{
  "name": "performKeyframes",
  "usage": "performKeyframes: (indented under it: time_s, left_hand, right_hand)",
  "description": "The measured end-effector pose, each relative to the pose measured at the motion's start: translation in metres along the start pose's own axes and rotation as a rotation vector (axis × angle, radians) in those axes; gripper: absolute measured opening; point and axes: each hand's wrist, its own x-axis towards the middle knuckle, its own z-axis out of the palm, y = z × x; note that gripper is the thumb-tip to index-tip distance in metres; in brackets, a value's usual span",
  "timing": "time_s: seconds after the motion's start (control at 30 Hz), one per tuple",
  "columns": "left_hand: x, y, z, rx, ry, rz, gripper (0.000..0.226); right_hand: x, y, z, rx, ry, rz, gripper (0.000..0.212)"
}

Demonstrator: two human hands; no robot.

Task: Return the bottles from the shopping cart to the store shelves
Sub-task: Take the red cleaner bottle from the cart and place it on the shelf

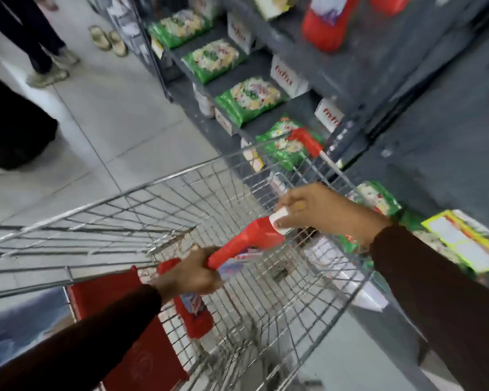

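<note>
A red bottle with a white cap lies tilted above the wire shopping cart. My right hand grips its white cap end. My left hand is closed around the bottle's red handle. A second red bottle with a blue-and-white label shows just below my left hand inside the cart, partly hidden by it. On the grey store shelves at the upper right stands another red bottle. The picture is blurred.
Green packets and white boxes with red lettering line the lower shelves to the right. The cart has a red child-seat flap. A person's legs and shoes stand on the tiled floor at the upper left, with loose sandals beside them.
</note>
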Motion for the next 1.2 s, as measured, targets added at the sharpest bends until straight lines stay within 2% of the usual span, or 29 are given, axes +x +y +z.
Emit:
performKeyframes:
  time_s: [0.07,0.13,0.17,0.23,0.3,0.43,0.53,0.57,0.67,0.7,0.8,0.87,1.03,1.2]
  left_hand:
    - [-0.028,0.045,0.016,-0.233,-0.07,0.02,0.031]
    - [-0.047,0.078,0.035,-0.484,-0.072,0.053,0.026]
    - [-0.056,0.101,0.046,-0.555,-0.116,0.071,0.032]
    - [-0.07,0.145,0.067,-0.624,-0.23,0.111,0.07]
    - [-0.087,0.192,0.086,-0.707,-0.304,0.191,0.084]
    - [-0.127,0.29,0.134,-0.697,-0.325,0.391,0.076]
    - [-0.148,0.354,0.173,-0.639,-0.323,0.48,0.062]
    - [-0.152,0.372,0.186,-0.624,-0.377,0.502,0.057]
    - [-0.173,0.424,0.222,-0.445,-0.575,0.624,0.085]
    - [-0.176,0.438,0.232,-0.421,-0.583,0.666,0.089]
    - [-0.2,0.489,0.265,-0.322,-0.589,0.822,0.094]
    - [-0.215,0.517,0.285,-0.271,-0.661,0.885,0.089]
    - [-0.237,0.557,0.314,-0.196,-0.715,0.95,0.09]
    - [-0.24,0.565,0.323,-0.155,-0.605,1.006,0.083]
  right_hand:
    - [-0.036,-0.021,-0.023,0.169,0.154,-0.117,0.022]
    - [-0.062,-0.041,-0.035,0.303,0.272,-0.214,0.023]
    - [-0.082,-0.053,-0.044,0.34,0.33,-0.272,0.026]
    - [-0.127,-0.076,-0.063,0.379,0.429,-0.387,0.033]
    - [-0.177,-0.094,-0.084,0.414,0.497,-0.456,0.039]
    - [-0.301,-0.124,-0.125,0.408,0.523,-0.571,0.053]
    - [-0.383,-0.141,-0.149,0.346,0.662,-0.645,0.057]
    - [-0.409,-0.145,-0.157,0.318,0.716,-0.661,0.057]
    - [-0.487,-0.16,-0.175,0.244,0.85,-0.69,0.056]
    - [-0.508,-0.164,-0.18,0.224,0.879,-0.691,0.057]
    - [-0.576,-0.179,-0.193,0.14,0.993,-0.721,0.061]
    - [-0.613,-0.185,-0.197,0.087,1.067,-0.743,0.056]
    - [-0.668,-0.193,-0.199,0.041,1.164,-0.781,0.051]
    - [-0.685,-0.186,-0.2,0.05,1.161,-0.72,0.062]
